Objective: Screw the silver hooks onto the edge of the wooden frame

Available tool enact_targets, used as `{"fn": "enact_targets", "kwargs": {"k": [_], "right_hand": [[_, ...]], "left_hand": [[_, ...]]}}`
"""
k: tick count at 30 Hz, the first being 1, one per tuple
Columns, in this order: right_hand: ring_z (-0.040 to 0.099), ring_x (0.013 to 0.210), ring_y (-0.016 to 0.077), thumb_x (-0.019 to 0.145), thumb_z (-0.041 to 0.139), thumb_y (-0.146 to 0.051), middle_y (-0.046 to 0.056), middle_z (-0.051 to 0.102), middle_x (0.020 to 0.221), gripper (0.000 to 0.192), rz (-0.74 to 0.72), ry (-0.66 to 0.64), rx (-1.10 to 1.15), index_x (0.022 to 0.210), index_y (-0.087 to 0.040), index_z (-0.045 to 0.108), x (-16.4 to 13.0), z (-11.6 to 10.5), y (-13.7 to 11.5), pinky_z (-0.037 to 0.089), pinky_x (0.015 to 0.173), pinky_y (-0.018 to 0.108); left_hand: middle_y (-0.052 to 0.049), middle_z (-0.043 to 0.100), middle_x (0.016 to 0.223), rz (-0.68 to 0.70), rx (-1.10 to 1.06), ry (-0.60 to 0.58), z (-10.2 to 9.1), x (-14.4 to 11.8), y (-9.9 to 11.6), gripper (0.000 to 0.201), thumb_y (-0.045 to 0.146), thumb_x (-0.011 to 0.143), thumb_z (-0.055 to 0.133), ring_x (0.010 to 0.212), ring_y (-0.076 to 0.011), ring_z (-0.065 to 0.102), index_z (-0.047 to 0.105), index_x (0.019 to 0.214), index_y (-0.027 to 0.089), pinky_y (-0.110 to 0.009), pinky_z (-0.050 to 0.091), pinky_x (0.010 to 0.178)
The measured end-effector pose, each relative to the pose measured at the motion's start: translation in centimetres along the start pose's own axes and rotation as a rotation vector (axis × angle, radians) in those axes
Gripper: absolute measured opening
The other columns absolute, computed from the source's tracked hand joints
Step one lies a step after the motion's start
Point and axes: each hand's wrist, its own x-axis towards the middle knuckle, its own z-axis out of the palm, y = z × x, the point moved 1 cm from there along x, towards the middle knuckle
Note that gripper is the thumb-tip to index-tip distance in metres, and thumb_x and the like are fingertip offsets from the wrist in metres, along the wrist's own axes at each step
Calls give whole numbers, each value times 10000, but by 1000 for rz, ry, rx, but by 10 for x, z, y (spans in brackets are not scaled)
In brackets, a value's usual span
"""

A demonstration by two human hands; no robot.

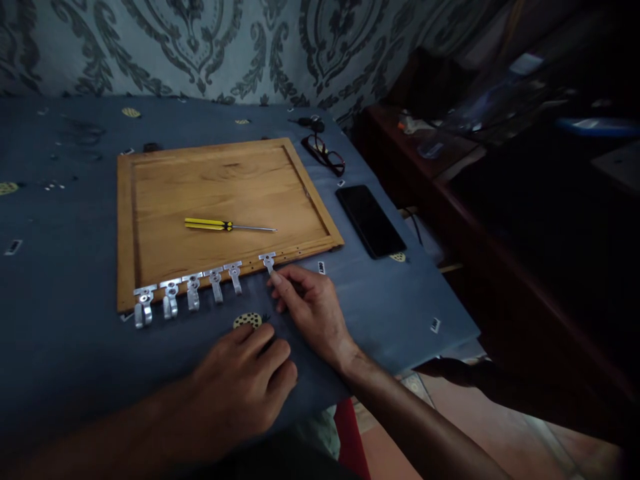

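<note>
Between thumb and fingers, my right hand (315, 313) pinches a silver metal hook (268, 261) by its lower end. The hook's T-shaped top lies on the front rail of a wooden framed board (220, 180), among small dark holes. To its left, several similar hooks (193, 291) line the same rail, their curved ends hanging past its edge. My left hand (245, 380) rests lower down on the cloth with its fingers curled; what they hold, if anything, is hidden. A screwdriver (225, 225) with a yellow and black handle lies across the board.
Right of the board lie a black phone (371, 220), eyeglasses (325, 156) and keys (311, 123). Small screws (54, 185) are scattered at left on the blue tablecloth (65, 247). A patterned wall (200, 47) rises behind. Dark wooden furniture (425, 153) with clutter stands beyond the table's right edge.
</note>
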Motion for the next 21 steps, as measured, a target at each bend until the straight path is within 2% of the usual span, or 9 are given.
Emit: {"fn": "enact_targets", "kwargs": {"k": [8,11,15,21], "right_hand": [[578,514,105,952,569,-372,-24,662,644,258,32,-6,33,770,-206,649,1,0,-1,456,568,239],[577,504,104,948,578,-372,-25,661,643,258,46,-5,50,762,-207,646,2,-1,-3,457,561,242],[578,497,105,942,583,-368,-23,658,638,257,59,-9,70,752,-206,643,2,-1,-3,452,542,239],[569,483,105,933,596,-382,-22,645,622,270,58,-5,92,740,-200,645,3,0,-2,443,529,239]], "left_hand": [[-2,540,789,10,-10,-27,0,-1,-3,190,177,846,698,784,-188,497,512,807,190,-349,357,674],[-6,536,784,27,-11,-66,-1,1,-4,190,182,844,695,780,-192,501,511,801,190,-349,366,672],[-7,525,770,36,-14,-45,-3,2,-5,200,189,846,693,764,-192,502,502,785,191,-348,379,667],[-1,529,774,22,-7,-92,-5,6,-5,212,187,847,700,764,-189,508,494,801,199,-346,411,683]]}}
